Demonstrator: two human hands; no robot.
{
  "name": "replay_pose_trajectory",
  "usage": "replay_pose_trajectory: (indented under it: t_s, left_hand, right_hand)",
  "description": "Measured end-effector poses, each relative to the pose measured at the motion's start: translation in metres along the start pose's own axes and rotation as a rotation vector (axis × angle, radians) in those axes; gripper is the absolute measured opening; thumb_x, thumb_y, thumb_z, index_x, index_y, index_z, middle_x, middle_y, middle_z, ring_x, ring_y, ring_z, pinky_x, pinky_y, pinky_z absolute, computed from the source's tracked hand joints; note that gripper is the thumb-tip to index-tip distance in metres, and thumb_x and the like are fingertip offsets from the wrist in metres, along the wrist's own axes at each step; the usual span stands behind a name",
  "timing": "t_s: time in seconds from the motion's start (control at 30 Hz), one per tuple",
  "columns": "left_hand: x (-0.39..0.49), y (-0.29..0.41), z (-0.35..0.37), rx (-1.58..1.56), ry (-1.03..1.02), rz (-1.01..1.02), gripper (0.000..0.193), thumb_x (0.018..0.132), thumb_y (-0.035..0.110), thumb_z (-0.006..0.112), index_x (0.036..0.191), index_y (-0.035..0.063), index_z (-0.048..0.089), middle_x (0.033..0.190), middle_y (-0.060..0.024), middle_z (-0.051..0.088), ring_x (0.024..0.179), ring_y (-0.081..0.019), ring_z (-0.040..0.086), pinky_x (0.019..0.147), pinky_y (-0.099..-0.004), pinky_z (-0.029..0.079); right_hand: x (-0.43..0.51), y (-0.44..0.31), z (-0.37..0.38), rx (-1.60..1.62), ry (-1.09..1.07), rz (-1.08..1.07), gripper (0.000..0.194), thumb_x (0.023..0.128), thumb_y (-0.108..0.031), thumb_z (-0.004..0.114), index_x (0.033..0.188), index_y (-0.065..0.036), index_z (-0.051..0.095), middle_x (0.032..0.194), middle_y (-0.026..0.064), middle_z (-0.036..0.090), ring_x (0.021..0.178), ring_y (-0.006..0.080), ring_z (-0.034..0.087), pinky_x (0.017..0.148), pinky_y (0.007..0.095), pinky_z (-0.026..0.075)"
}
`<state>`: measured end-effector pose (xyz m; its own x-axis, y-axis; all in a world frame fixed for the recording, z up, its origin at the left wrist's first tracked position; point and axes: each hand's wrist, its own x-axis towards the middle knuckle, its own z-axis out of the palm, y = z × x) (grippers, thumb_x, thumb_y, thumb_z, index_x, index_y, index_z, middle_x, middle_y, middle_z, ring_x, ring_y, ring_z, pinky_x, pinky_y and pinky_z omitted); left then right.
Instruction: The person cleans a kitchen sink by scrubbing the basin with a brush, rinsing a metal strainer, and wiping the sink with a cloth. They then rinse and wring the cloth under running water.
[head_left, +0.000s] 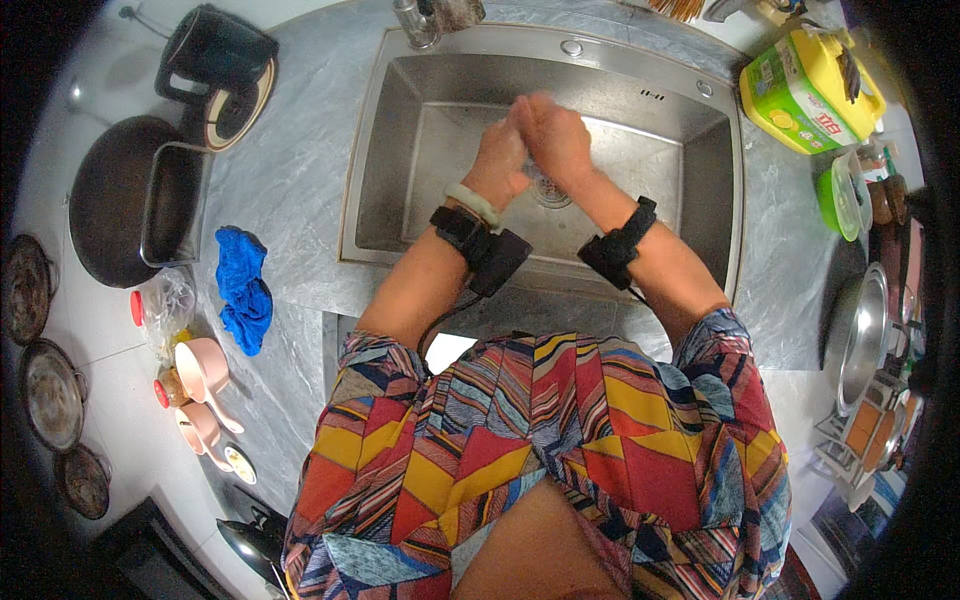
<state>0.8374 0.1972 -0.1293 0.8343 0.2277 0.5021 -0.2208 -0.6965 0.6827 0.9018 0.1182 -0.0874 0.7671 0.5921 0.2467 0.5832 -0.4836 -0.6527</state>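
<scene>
My left hand (496, 154) and my right hand (561, 142) meet above the stainless steel sink (637, 180), their fingers pressed together and blurred. The right fingers look curled against the left ones. Whether anything lies between the palms is hidden. A pale bangle (472, 201) circles my left wrist, and each forearm wears a black strap with a small box. Below the hands, the drain strainer (553, 193) shows in the sink floor. At the sink's back left rim stands a metal faucet (417, 24).
A blue cloth (244, 289) lies on the grey counter (300, 187) at left. Beyond it are a wok (112, 202), a black pitcher (217, 52) and pink ladles (201, 367). To the right stand a yellow detergent jug (810, 94), a green bowl (829, 199) and a metal basin (862, 337).
</scene>
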Motion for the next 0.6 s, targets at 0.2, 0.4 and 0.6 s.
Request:
replay_pose_trajectory:
  t_s: [0.2, 0.4, 0.6]
  left_hand:
    - [0.008, 0.025, -0.004, -0.280, 0.085, -0.293, 0.034, 0.093, 0.030, 0.038, 0.097, 0.0006, 0.054, 0.086, -0.0060, 0.057, 0.081, -0.0174, 0.056, 0.069, -0.0314, 0.045]
    - [0.008, 0.018, -0.028, -0.336, -0.141, -0.046, 0.029, 0.081, 0.025, 0.062, 0.099, 0.0028, 0.056, 0.088, -0.0048, 0.058, 0.079, -0.0182, 0.056, 0.068, -0.0316, 0.046]
    - [0.001, 0.003, -0.043, -0.239, -0.319, -0.179, 0.051, 0.065, 0.010, 0.072, 0.111, 0.0008, 0.051, 0.098, -0.0118, 0.055, 0.091, -0.0248, 0.054, 0.079, -0.0333, 0.044]
  right_hand:
    - [0.001, 0.017, 0.011, 0.064, -0.026, -0.169, 0.027, 0.088, -0.032, 0.043, 0.089, -0.009, 0.056, 0.072, 0.0203, 0.058, 0.068, 0.0408, 0.056, 0.058, 0.0473, 0.045]
    - [0.030, 0.067, 0.001, 0.381, -0.319, 0.068, 0.034, 0.086, -0.035, 0.050, 0.077, -0.004, 0.059, 0.069, 0.0153, 0.060, 0.063, 0.0274, 0.057, 0.061, 0.0379, 0.043]
    - [0.031, 0.086, -0.022, 0.814, -0.597, 0.217, 0.016, 0.082, -0.028, 0.061, 0.080, -0.012, 0.057, 0.068, -0.0062, 0.051, 0.055, 0.0031, 0.042, 0.049, 0.0196, 0.035]
